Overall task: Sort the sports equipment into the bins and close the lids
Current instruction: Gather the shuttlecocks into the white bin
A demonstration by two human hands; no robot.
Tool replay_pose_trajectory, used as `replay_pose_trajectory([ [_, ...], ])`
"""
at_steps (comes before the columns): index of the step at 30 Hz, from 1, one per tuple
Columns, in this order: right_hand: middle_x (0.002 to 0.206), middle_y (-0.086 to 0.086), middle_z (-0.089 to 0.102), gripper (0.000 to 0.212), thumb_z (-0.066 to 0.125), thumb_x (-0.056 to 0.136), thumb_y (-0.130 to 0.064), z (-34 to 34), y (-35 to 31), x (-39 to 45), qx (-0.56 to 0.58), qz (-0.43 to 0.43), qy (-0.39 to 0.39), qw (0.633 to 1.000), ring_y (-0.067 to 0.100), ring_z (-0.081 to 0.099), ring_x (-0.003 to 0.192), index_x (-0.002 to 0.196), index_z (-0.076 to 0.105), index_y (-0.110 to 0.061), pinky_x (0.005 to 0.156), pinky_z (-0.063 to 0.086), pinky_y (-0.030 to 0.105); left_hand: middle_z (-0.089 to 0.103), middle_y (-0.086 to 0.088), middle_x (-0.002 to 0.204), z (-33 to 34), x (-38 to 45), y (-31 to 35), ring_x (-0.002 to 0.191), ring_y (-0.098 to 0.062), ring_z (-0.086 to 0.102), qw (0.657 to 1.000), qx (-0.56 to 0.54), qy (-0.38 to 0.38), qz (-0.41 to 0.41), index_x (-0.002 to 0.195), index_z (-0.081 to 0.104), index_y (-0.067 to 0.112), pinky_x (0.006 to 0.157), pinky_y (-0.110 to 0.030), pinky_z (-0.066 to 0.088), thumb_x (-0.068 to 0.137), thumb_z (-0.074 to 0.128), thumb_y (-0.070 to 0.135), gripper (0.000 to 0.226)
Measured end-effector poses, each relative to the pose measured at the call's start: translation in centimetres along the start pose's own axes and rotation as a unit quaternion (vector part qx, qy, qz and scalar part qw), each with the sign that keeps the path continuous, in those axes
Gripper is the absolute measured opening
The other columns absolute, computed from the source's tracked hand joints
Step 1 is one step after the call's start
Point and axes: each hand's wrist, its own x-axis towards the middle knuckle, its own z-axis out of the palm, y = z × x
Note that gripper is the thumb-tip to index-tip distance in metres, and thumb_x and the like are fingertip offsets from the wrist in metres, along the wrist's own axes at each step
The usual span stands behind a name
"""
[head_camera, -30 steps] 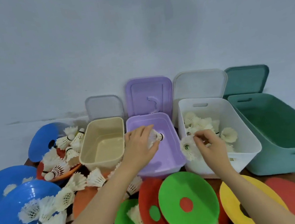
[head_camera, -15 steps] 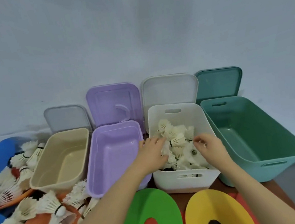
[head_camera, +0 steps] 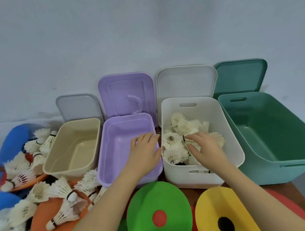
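Note:
Four open bins stand in a row: beige, purple, white and green. White shuttlecocks are piled in the white bin. My right hand is inside that bin, fingers spread over the pile and holding nothing. Over the purple bin's right side hovers my left hand, fingers relaxed and empty. More loose shuttlecocks lie at the left on flat discs.
Four lids lean on the wall behind the bins: grey, purple, white and green. Green, yellow, orange and blue discs cover the table's near side.
My left hand has drawn back left from the white bin to above the purple bin. My right hand has stayed in the white bin, its fingers spread; both hands' shuttlecocks are gone.

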Motion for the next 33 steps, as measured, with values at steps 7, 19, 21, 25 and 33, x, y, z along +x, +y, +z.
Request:
replay_pose_trajectory([
  [7,0.097,-0.001,0.065,0.021,0.056,0.087,-0.013,3.4,-6.7,0.5,0.067,-0.035,0.065,0.995,0.016,0.06,0.087,0.105,0.067,-0.012,0.076,0.044,0.026,0.066,-0.005,0.107,-3.3,-4.5,-6.3,0.094,-0.026,0.065,1.0,0.014,-0.002,-0.021,0.107,0.067,0.014,0.076,-0.043,0.049,0.075,0.038,0.039,0.05],
  [19,0.09,-0.003,0.064,0.026,0.057,0.082,-0.025,12.0,-19.5,0.5,0.081,-0.03,0.034,0.996,0.015,0.06,0.081,0.104,0.067,-0.015,0.074,0.044,0.033,0.064,-0.004,0.109,-6.5,-14.6,-20.9,0.099,-0.027,0.06,0.996,0.011,-0.005,-0.091,0.107,0.064,0.018,0.083,-0.038,0.038,0.077,0.039,0.04,0.045],
  [21,0.095,-0.006,0.065,0.029,0.056,0.081,-0.032,14.1,-21.2,0.2,0.028,-0.036,0.001,0.999,0.019,0.061,0.091,0.105,0.067,-0.021,0.078,0.028,0.029,0.062,-0.005,0.114,-6.3,-16.1,-22.7,0.105,-0.029,0.057,0.994,0.009,-0.019,-0.104,0.111,0.063,0.017,0.084,-0.043,0.038,0.077,0.035,0.041,0.051],
  [25,0.099,-0.008,0.064,0.033,0.064,0.067,-0.035,18.1,-23.9,-0.7,-0.054,-0.016,-0.036,0.998,0.022,0.058,0.093,0.1,0.068,-0.03,0.074,0.017,0.027,0.053,-0.002,0.127,-5.6,-18.6,-25.7,0.119,-0.028,0.045,0.993,0.003,-0.039,-0.111,0.126,0.055,0.02,0.094,-0.042,0.026,0.082,0.051,0.037,0.047],
  [33,0.091,-0.003,0.064,0.035,0.087,0.042,-0.012,21.8,-25.2,-1.0,-0.175,0.021,-0.047,0.983,0.028,0.06,0.086,0.059,0.062,-0.03,0.082,0.021,0.034,0.049,0.01,0.13,-4.5,-19.4,-27.3,0.125,-0.017,0.032,0.986,-0.04,-0.042,-0.158,0.135,0.041,0.03,0.097,-0.033,0.013,0.091,0.049,0.04,0.046],
])
